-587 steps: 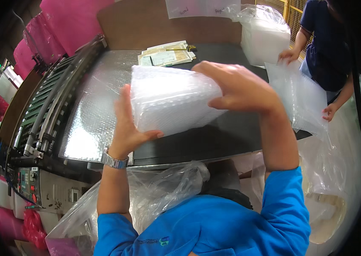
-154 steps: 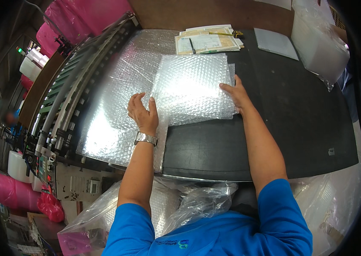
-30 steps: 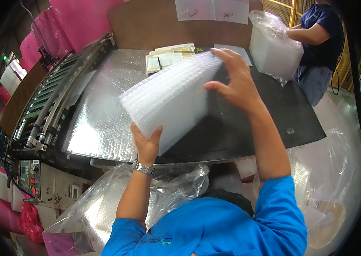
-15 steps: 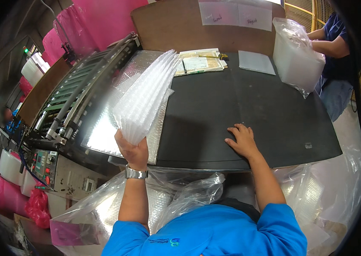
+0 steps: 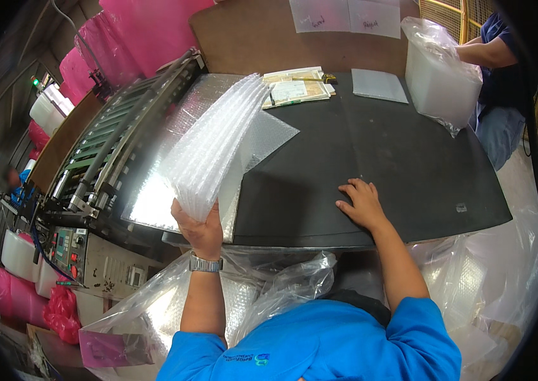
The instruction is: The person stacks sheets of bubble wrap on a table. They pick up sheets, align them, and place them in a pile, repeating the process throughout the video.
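My left hand [image 5: 198, 228], with a metal watch at its wrist, is closed around the near end of a stack of clear bubble wrap sheets [image 5: 215, 143]. The stack stands up and fans out at its far end. Beside it, a bubble wrap sheet [image 5: 272, 136] juts out to the right over the black tabletop [image 5: 320, 184]; whether it is joined to the stack I cannot tell. More bubble wrap [image 5: 145, 203] lies under and left of the stack. My right hand [image 5: 362, 202] rests on the tabletop, fingers apart, holding nothing.
A roller machine [image 5: 100, 146] with a control panel [image 5: 69, 251] borders the left side. At the back lie papers [image 5: 297, 87] and a flat pale sheet [image 5: 378, 86]. Another person at the far right handles a filled clear bag [image 5: 442, 76]. Plastic film [image 5: 288, 286] hangs below the front edge.
The sheet beside the stack now sticks out much farther right over the tabletop. The held stack looks thicker and more curved. My right hand has stayed almost still.
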Tool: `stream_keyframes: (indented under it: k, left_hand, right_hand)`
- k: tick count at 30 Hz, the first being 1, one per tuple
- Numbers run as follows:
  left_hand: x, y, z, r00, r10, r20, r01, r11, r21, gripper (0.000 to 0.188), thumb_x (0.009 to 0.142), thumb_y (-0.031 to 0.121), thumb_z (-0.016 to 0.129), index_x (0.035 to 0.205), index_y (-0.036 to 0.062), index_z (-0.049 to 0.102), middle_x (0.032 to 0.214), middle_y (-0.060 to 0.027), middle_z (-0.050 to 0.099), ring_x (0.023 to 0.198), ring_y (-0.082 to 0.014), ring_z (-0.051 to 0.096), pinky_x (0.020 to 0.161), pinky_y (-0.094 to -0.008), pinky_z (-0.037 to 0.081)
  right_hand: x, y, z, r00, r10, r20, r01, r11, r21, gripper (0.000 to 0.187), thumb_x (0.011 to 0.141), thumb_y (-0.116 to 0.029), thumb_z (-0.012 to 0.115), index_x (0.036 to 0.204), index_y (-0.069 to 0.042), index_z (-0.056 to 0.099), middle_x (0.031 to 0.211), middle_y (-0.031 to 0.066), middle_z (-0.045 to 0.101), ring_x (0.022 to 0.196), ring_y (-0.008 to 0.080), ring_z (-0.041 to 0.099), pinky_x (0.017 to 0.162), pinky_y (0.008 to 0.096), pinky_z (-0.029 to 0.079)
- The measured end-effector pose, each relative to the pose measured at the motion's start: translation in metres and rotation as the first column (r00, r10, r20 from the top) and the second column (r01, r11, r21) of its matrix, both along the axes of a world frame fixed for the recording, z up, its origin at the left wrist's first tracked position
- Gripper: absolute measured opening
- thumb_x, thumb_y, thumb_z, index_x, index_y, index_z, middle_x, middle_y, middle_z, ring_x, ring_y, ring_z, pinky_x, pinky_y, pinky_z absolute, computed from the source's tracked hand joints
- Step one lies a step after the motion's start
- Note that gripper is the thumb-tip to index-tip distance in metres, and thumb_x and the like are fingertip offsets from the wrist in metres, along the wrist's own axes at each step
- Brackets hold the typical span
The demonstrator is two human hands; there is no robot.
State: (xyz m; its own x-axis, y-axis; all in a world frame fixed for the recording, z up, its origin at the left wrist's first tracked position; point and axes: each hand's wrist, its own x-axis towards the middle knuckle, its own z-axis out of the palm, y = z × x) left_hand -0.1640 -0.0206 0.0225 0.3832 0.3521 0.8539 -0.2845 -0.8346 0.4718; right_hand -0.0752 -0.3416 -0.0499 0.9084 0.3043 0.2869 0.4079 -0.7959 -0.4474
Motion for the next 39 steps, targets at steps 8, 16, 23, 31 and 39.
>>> stream_keyframes:
  k: [8, 16, 23, 31, 39]
  left_hand:
    - [-0.009, -0.019, 0.003, 0.974, -0.227, -0.023, 0.216, 0.949, -0.231, 0.064, 0.073, 0.014, 0.073, 0.119, -0.0043, 0.032, 0.108, -0.0170, 0.049, 0.095, -0.0232, 0.051, 0.081, -0.0348, 0.043]
    - [-0.005, -0.045, -0.025, 0.741, -0.655, -0.150, 0.508, 0.692, -0.513, 0.060, 0.073, 0.016, 0.073, 0.115, -0.0085, 0.038, 0.099, -0.0147, 0.057, 0.087, -0.0198, 0.056, 0.079, -0.0310, 0.044]
    - [0.003, -0.047, -0.037, 0.963, -0.188, -0.194, 0.179, 0.982, -0.060, 0.066, 0.079, 0.028, 0.066, 0.121, -0.0102, 0.031, 0.122, -0.0250, 0.038, 0.113, -0.0311, 0.039, 0.094, -0.0395, 0.033]
    - [-0.012, -0.031, -0.021, 0.916, -0.391, -0.089, 0.380, 0.917, -0.117, 0.051, 0.089, 0.033, 0.049, 0.119, -0.0074, 0.040, 0.124, -0.0209, 0.038, 0.115, -0.0278, 0.037, 0.094, -0.0369, 0.032]
    - [-0.007, -0.032, -0.005, 0.532, -0.825, 0.189, 0.715, 0.319, -0.622, 0.027, 0.091, 0.018, 0.049, 0.110, -0.0007, 0.049, 0.107, -0.0075, 0.056, 0.097, -0.0122, 0.052, 0.085, -0.0262, 0.039]
  right_hand:
    - [0.007, 0.007, 0.020, 0.980, 0.164, -0.112, -0.109, 0.916, 0.386, 0.069, 0.068, -0.037, 0.070, 0.125, -0.009, 0.043, 0.126, 0.0167, 0.043, 0.122, 0.0303, 0.035, 0.102, 0.0431, 0.024]
    - [0.032, 0.039, 0.060, 0.848, 0.529, -0.037, -0.146, 0.301, 0.942, 0.076, 0.064, -0.020, 0.078, 0.127, -0.006, 0.037, 0.122, 0.0104, 0.048, 0.113, 0.0209, 0.044, 0.096, 0.0343, 0.034]
    - [0.034, 0.045, 0.051, 0.855, 0.513, -0.074, -0.048, 0.219, 0.975, 0.058, 0.070, -0.017, 0.074, 0.120, -0.005, 0.046, 0.114, 0.0055, 0.054, 0.109, 0.0171, 0.046, 0.095, 0.0316, 0.034]
    - [0.031, 0.048, 0.050, 0.883, 0.462, -0.082, -0.044, 0.256, 0.966, 0.057, 0.072, -0.017, 0.073, 0.121, -0.005, 0.046, 0.115, 0.0061, 0.053, 0.109, 0.0177, 0.046, 0.095, 0.0314, 0.033]
    - [0.028, 0.046, 0.049, 0.902, 0.424, -0.084, -0.012, 0.219, 0.976, 0.051, 0.072, -0.016, 0.072, 0.116, -0.005, 0.050, 0.111, 0.0040, 0.055, 0.106, 0.0169, 0.048, 0.095, 0.0316, 0.033]
